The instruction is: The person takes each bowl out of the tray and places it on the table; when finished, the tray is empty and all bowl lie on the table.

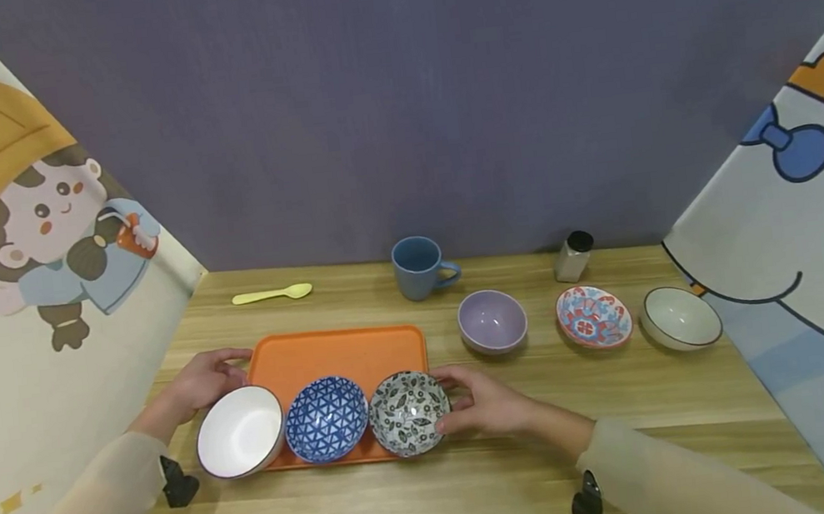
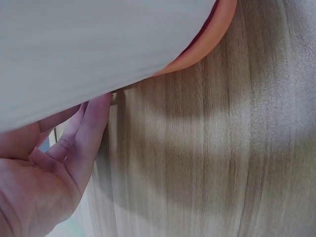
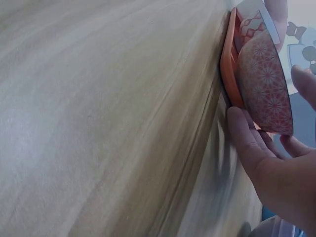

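An orange tray [image 1: 339,352] lies on the table with three bowls in a row along its near side. The white bowl [image 1: 240,432] overhangs its left end; a blue-and-white patterned bowl [image 1: 327,419] sits in the middle, and a bowl with dark leaf print [image 1: 409,414] at the right. Beside the tray's left edge, my left hand [image 1: 207,383] reaches behind the white bowl with extended fingers; the bowl partly hides them in the left wrist view. My right hand [image 1: 483,400] is at the leaf-print bowl, fingertips at the tray's edge below it, thumb apart in the right wrist view.
Behind the tray lie a yellow spoon [image 1: 273,294] and a blue mug [image 1: 419,268]. To the right stand a purple bowl [image 1: 492,321], a shaker with black lid [image 1: 574,256], a red-and-blue patterned dish [image 1: 594,317] and a pale bowl [image 1: 681,317]. Walls enclose the back and sides.
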{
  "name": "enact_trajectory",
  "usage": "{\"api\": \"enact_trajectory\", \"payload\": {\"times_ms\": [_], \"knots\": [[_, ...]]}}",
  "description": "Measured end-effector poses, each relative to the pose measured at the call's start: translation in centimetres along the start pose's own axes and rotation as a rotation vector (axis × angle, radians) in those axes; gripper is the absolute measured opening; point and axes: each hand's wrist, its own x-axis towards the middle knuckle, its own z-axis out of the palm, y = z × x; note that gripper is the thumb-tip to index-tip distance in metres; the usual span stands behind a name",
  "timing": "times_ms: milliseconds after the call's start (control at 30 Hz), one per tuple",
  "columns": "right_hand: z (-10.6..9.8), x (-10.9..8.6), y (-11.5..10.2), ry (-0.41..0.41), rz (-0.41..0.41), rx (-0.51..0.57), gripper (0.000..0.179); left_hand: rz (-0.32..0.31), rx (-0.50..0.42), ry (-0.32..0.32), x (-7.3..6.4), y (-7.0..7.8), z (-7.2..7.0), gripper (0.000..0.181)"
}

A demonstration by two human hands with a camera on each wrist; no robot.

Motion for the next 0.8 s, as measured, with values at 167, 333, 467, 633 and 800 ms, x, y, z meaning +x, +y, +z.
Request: {"api": "enact_trajectory", "payload": {"times_ms": [167, 333, 467, 633, 800], "knots": [[0.41, 0.10, 0.13, 0.007, 0.023, 0.077, 0.083, -0.004, -0.011, 0.003, 0.00, 0.07, 0.06, 0.059], [0.69, 0.04, 0.08, 0.012, 0.051, 0.153, 0.085, 0.002, -0.016, 0.000, 0.08, -0.08, -0.01, 0.059], [0.82, -0.03, -0.11, 0.020, 0.068, 0.187, 0.085, -0.001, -0.020, -0.001, 0.06, -0.13, -0.13, 0.059], [0.89, -0.18, -0.28, 0.023, 0.061, 0.190, 0.084, -0.010, -0.026, 0.003, 0.04, -0.13, -0.03, 0.059], [0.74, -0.33, -0.36, 0.039, 0.044, 0.160, 0.083, -0.006, -0.034, -0.006, 0.15, -0.26, -0.12, 0.059]]}}
